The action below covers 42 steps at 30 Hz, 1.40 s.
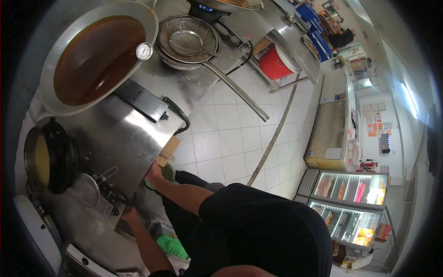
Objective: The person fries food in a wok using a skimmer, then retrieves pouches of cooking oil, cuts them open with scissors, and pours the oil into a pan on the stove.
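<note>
My right hand is at the front edge of the steel counter, close to a piece of cardboard and a green item I cannot identify. Its fingers are largely hidden. Lower down, my left hand is closed at the counter edge, beside a black hose and a burner's control box; what it grips is hidden. A mesh strainer lies near that hand. Behind the strainer, a dark pot holds yellowish liquid.
A large wok of brown liquid, with a dial thermometer at its rim, sits on a burner. Stacked strainers have a long handle jutting past the counter. A red bucket and lit display fridges stand beyond.
</note>
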Each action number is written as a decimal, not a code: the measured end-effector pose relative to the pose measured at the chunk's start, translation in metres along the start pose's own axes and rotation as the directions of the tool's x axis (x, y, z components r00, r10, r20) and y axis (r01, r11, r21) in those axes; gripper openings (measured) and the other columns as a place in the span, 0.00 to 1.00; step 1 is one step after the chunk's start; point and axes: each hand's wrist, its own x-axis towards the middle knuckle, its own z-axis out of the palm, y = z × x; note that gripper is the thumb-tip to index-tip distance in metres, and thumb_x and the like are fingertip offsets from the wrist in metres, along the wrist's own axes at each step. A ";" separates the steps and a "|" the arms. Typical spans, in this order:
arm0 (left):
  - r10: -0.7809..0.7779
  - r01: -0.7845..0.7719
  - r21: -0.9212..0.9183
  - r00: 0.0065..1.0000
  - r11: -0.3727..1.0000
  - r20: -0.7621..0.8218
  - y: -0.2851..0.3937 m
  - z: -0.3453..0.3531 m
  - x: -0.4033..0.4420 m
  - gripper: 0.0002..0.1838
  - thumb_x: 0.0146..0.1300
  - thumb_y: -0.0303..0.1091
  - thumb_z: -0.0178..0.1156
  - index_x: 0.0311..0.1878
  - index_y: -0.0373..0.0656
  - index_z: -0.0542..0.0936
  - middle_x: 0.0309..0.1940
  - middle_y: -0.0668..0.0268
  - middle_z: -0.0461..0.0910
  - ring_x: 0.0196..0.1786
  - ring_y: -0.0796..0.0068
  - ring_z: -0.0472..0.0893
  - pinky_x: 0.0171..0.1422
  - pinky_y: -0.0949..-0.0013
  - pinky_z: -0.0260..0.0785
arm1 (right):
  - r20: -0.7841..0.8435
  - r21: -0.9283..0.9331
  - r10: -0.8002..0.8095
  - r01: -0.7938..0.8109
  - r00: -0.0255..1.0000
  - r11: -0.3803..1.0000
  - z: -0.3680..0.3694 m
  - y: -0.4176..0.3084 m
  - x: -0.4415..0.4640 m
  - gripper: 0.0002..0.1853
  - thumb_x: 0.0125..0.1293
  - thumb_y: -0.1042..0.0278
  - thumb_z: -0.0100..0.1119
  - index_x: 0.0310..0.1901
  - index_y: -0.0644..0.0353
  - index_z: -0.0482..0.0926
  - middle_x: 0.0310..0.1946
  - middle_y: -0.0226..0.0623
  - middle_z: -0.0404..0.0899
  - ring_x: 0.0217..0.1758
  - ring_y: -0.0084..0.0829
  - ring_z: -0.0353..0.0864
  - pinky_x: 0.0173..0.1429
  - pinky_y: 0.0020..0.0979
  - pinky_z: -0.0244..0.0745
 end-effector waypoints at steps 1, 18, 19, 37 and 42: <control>0.042 -0.041 0.037 0.998 0.998 -0.043 -0.003 0.004 -0.005 0.09 0.59 0.39 0.58 0.36 0.47 0.83 0.40 0.66 0.84 0.39 0.60 0.83 0.41 0.56 0.74 | 0.012 -0.037 -0.010 0.011 1.000 0.999 0.000 -0.002 -0.001 0.42 0.72 0.29 0.32 0.74 0.58 0.55 0.73 0.42 0.58 0.72 0.47 0.63 0.68 0.54 0.65; -0.307 -0.001 0.438 0.712 0.899 0.632 -0.027 -0.031 -0.100 0.20 0.69 0.45 0.43 0.50 0.41 0.76 0.43 0.62 0.79 0.47 0.65 0.79 0.58 0.56 0.71 | 0.505 -0.590 0.096 0.425 0.858 -0.687 -0.093 -0.118 -0.015 0.18 0.63 0.54 0.56 0.46 0.59 0.81 0.40 0.50 0.82 0.46 0.49 0.82 0.49 0.46 0.78; -0.424 0.099 0.462 0.598 0.882 0.680 -0.032 -0.031 -0.117 0.19 0.69 0.45 0.42 0.49 0.42 0.76 0.41 0.62 0.79 0.45 0.65 0.79 0.57 0.56 0.70 | 0.486 -0.726 -0.103 0.335 0.868 -0.600 -0.131 -0.126 -0.006 0.12 0.63 0.59 0.55 0.40 0.54 0.84 0.42 0.45 0.83 0.46 0.45 0.82 0.48 0.43 0.78; 0.404 -0.062 0.624 0.810 0.779 -0.424 -0.190 -0.265 -0.475 0.25 0.70 0.48 0.52 0.66 0.47 0.72 0.59 0.62 0.78 0.58 0.65 0.78 0.61 0.59 0.68 | -0.238 -0.663 0.304 0.074 0.922 -0.745 -0.145 -0.253 -0.021 0.17 0.70 0.53 0.49 0.44 0.57 0.80 0.33 0.38 0.85 0.27 0.32 0.81 0.30 0.37 0.78; 0.391 -0.230 0.324 0.672 0.918 -0.629 -0.276 -0.371 -0.543 0.28 0.70 0.50 0.50 0.68 0.44 0.68 0.63 0.59 0.73 0.63 0.59 0.74 0.64 0.52 0.65 | 0.046 0.039 0.970 0.969 0.240 -0.242 -0.103 -0.117 0.018 0.16 0.67 0.64 0.51 0.48 0.66 0.80 0.42 0.47 0.82 0.39 0.40 0.84 0.40 0.38 0.79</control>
